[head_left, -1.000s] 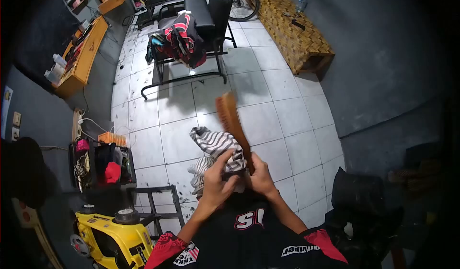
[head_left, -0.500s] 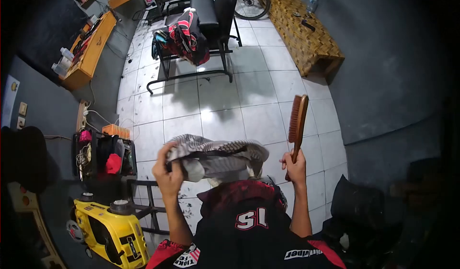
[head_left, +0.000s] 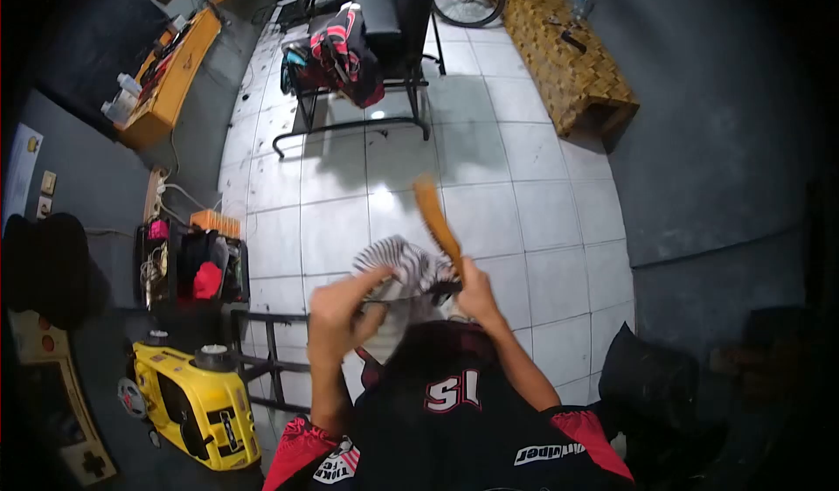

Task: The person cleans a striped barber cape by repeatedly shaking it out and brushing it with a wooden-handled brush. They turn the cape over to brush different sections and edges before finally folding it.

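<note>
Right now our right hand point(head_left: 476, 288) is closed around the handle of the wooden brush point(head_left: 435, 218), whose head slants up and to the far left above our knuckles. Our left hand point(head_left: 345, 318) sits just left of it, fingers curled into the near edge of the striped cloth point(head_left: 400, 262), though blur softens them. The cloth bunches between both hands, against the brush handle. Farther off, a black chair point(head_left: 389, 10) stands on the tiled floor point(head_left: 507, 176).
</note>
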Motion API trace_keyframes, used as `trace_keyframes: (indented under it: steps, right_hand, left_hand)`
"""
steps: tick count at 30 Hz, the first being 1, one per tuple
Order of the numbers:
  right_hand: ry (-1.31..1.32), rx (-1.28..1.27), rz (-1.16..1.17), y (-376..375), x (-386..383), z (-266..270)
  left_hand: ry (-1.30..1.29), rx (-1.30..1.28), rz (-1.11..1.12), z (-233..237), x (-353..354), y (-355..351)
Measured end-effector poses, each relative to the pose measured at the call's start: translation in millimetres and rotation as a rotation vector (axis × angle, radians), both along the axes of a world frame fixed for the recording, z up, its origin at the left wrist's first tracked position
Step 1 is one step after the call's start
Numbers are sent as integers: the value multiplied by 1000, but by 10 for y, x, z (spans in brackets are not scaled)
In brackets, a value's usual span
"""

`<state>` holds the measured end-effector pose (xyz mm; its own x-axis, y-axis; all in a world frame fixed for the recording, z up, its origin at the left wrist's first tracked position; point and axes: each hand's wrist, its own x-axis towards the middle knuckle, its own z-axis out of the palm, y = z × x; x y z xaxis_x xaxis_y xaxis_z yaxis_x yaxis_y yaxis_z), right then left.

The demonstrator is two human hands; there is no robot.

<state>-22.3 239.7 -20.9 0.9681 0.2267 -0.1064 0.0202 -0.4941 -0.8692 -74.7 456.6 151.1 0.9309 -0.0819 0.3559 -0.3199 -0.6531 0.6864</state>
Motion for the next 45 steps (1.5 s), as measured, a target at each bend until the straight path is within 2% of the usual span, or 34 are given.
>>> trace_keyframes:
  steps: [1, 2, 4, 5, 6, 10, 12, 14, 17, 21, 22, 25, 26, 27, 29, 30, 31, 32, 33, 35, 36, 39, 40, 43, 45]
  right_hand:
    - [-46, 50, -4, -128, 41, -35]
    - [38, 8, 15, -277, 91, -46]
    - [26, 82, 30, -444, 160, 397]
    - [13, 34, 72, -566, 208, 403]
    - [3, 75, 67, -606, 219, 465]
    - [-19, 36, 77, -708, 251, 904]
    - [-66, 50, 23, -674, 247, 1116]
    - [-169, 44, -28, -662, 253, 1140]
    - [-149, 2, 8, -782, 253, 1178]
    - [17, 52, 65, -1116, 227, 1105]
    - [74, 207, 63, -1148, 198, 1139]
    - [191, 249, 14, -1320, 161, 1036]
    - [125, 281, 25, -1363, 152, 849]
    - [224, 158, 47, -1340, 140, 893]
    - [422, -89, 92, -1269, 95, 999]
    - [505, -127, 151, -1194, 95, 1105]
    - [442, -98, 241, -1216, 63, 936]
    - [423, -50, 269, -1196, 27, 859]
    - [407, -3, 298, -1169, -10, 809]
    - [442, 151, 142, -1154, -64, 718]
    - [457, 226, 67, -1155, -77, 705]
    - [296, 174, -61, -1192, -26, 717]
    - [321, 153, -63, -1210, 12, 748]
    - [314, 161, -62, -1201, 39, 760]
    - [345, 179, -72, -1147, 36, 781]
  left_hand:
    - [24, -12, 112, -6, 8, 72]
    - [35, 0, 151, -42, 19, 147]
    - [85, -7, 239, -219, 4, 258]
    - [263, 14, 264, -253, -30, 305]
    - [262, 61, 342, -342, -76, 289]
    - [50, 217, 570, -545, -120, 203]
    - [20, 180, 639, -526, -71, 167]
    - [-15, 134, 652, -464, -4, 147]
    - [137, -128, 604, -603, -14, 277]
    - [-32, 11, 730, -566, -40, 305]
    - [-51, 102, 703, -620, -94, 412]
    - [120, 31, 654, -798, -204, 591]
    - [213, 38, 601, -883, -239, 637]
    - [371, -4, 488, -925, -260, 636]
    - [673, 25, 122, -994, -277, 633]
    - [713, -33, 93, -992, -267, 562]
    - [753, -91, 62, -996, -251, 461]
    - [775, -111, 73, -962, -256, 401]
    - [653, -66, 105, -959, -259, 403]
    - [409, 22, 168, -963, -286, 443]
    - [433, 87, 265, -905, -286, 461]
    - [322, 178, 419, -889, -321, 571]
    - [386, 203, 412, -852, -299, 597]
    - [397, -7, 280, -879, -315, 543]
    - [539, -200, 252, -877, -321, 475]
